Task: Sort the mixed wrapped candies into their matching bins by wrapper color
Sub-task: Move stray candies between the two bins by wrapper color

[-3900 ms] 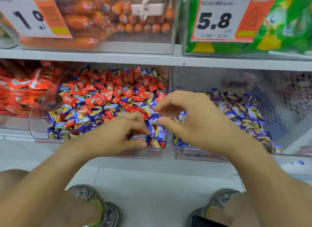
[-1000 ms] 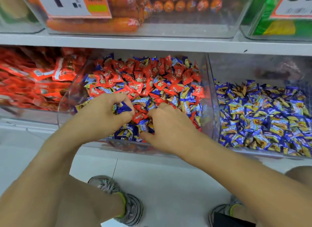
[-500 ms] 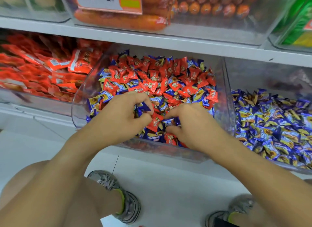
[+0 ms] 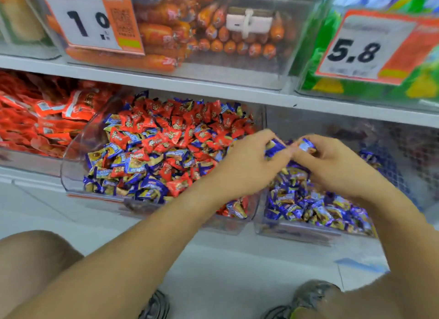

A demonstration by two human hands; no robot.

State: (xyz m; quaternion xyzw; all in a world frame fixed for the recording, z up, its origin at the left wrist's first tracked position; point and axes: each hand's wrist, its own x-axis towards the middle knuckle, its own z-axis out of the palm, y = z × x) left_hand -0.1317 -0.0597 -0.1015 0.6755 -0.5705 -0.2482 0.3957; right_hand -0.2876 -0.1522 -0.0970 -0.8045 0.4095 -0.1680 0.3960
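Head view, lower shelf of a white store rack. Both hands are raised over the boundary between two clear plastic bins.

Left hand (image 4: 249,166): fingers curled, pinching a blue-wrapped candy (image 4: 274,147) between thumb and fingertips. It hovers just above the left edge of the right bin.

Right hand (image 4: 332,164): fingers curled round a second blue-wrapped candy (image 4: 307,145), held at the fingertips. The two hands nearly touch, candy to candy; whether the fingertips actually meet cannot be told from the blur.

Clear plastic bin with mixed contents (image 4: 73,166), centre-left: red-wrapped candies (image 4: 180,126) heaped mostly toward the far side, blue-and-yellow wrapped candies (image 4: 133,166) mixed in, thicker along the near and left parts.

Clear plastic bin on the right (image 4: 297,231): holds blue-wrapped candies only (image 4: 308,204), as far as visible; the far part is hidden behind the hands.

Far left on the same shelf: flat orange-red packets (image 4: 42,119) in another clear bin.

Upper shelf: orange sausage-shaped packs (image 4: 166,31) behind a price tag reading "1 0" (image 4: 88,22); green packaging (image 4: 332,45) at right behind a tag reading "5.8" (image 4: 356,50).

Near edge: bare forearms, a knee at left, two grey shoes (image 4: 306,297) on a pale floor (image 4: 225,271).
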